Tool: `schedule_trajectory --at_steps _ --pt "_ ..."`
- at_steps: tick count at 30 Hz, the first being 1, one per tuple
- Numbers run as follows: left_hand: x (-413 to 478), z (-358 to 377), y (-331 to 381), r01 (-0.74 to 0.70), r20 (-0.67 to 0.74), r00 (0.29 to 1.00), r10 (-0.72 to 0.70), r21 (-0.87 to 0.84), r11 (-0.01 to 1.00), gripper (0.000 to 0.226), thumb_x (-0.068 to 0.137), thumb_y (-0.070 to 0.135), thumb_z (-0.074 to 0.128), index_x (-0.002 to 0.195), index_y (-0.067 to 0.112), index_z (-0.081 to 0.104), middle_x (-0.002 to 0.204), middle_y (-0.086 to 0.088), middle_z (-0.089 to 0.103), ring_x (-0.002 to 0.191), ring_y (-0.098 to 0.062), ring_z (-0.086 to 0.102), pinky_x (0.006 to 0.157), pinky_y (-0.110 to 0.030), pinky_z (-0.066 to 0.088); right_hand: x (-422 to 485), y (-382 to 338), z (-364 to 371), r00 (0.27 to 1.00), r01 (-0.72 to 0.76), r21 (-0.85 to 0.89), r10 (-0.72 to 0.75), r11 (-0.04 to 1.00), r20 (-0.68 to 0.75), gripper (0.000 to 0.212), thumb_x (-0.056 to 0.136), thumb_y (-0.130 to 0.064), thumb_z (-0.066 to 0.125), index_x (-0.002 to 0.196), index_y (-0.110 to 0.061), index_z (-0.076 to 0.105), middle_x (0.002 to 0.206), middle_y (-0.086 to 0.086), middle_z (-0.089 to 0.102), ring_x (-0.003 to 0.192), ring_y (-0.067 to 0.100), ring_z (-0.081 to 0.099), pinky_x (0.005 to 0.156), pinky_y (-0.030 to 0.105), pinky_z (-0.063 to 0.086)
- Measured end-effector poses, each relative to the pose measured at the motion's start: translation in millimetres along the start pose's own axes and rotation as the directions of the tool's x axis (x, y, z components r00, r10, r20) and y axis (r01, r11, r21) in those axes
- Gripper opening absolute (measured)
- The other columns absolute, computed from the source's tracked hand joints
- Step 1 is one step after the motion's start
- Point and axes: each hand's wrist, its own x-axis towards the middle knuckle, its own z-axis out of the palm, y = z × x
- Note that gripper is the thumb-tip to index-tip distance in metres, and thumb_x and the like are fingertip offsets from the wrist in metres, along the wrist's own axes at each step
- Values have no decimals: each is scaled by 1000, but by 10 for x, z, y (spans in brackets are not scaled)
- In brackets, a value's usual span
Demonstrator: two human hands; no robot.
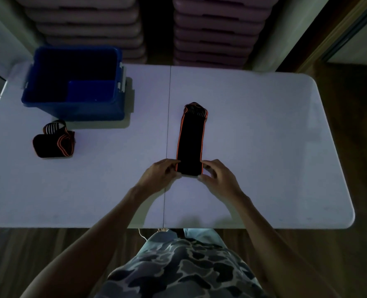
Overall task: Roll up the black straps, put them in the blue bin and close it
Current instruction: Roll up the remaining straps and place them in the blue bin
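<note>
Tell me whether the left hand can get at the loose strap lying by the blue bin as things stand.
Probably yes. The left hand is at the near end of the flat strap. Bare table lies between it and the loose strap, which sits in front of the blue bin, on that hand's side.

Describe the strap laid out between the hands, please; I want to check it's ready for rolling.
The long strap is black with thin orange edging down both long sides, and looks like woven elastic fabric. It lies flat and straight on the white table, just right of the table's centre seam, running away from the person. Its far end is bunched into a rumpled fold. The left hand and right hand touch its near corners, fingertips at the near edge; no roll is formed yet.
</note>
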Motion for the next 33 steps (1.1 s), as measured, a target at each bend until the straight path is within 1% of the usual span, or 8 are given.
schedule_trajectory --at_steps 5,9,14,17,23,26,29,33 --pt "10 16 23 76 -14 997 -76 -32 997 36 90 51 43 97 20 62 80 0 66 74 -19 61 65 -32 47 43 -5 -84 996 -27 31 24 999 89 26 89 -51 50 105 -35 63 90 -14 55 83 4 58 71 26 46" --pt "59 92 149 250 -9 968 -250 51 967 47 94 51 37 57 21 40 63 -3 51 66 -27 52 57 -31 34 90 -76 -24 988 -143 -86 147 986 53 49 95 -56 36 69 -19 53 75 -6 52 74 18 57 63 32 39" --pt "203 96 260 376 -137 918 -373 2 926 38 86 58 46 74 22 48 79 -1 61 74 -25 59 62 -32 44 67 -171 83 966 -176 25 178 984 -189 21 95 -45 44 95 -25 51 89 -9 60 78 12 57 65 29 38" --pt "190 131 212 166 -219 961 -168 -30 986 16 87 43 52 91 27 53 94 2 61 78 -20 62 66 -35 51 -5 -156 131 979 -20 3 20 1000 -202 13 96 -32 47 103 -28 57 100 -10 62 86 10 60 69 27 42" --pt "21 55 -130 -205 -27 977 212 172 964 54 75 49 67 122 23 58 116 2 63 101 -11 61 84 -29 54 -203 75 -1 996 86 -114 -82 990 40 63 76 -49 72 133 -36 47 122 -20 55 106 -1 52 85 21 45" --pt "0 12 -214 -255 37 967 254 235 938 57 76 31 72 129 21 53 110 -5 65 97 -19 61 82 -30 53 -136 45 3 995 99 -114 -99 989 5 54 79 -37 70 128 -36 49 114 -19 56 90 2 57 80 27 51" --pt "23 -7 -96 -117 16 993 116 44 992 39 85 20 62 124 19 58 100 -6 66 87 -18 60 76 -29 49 -5 16 -73 999 -12 41 11 999 41 44 74 -45 70 116 -40 57 100 -20 57 79 2 57 73 28 49" --pt "84 -19 46 91 44 995 -89 -37 995 28 93 34 50 82 12 64 76 -1 58 72 -19 54 65 -28 39 161 8 -149 984 -125 101 110 987 143 26 80 -58 57 82 -34 66 87 -13 59 80 10 61 76 38 50"
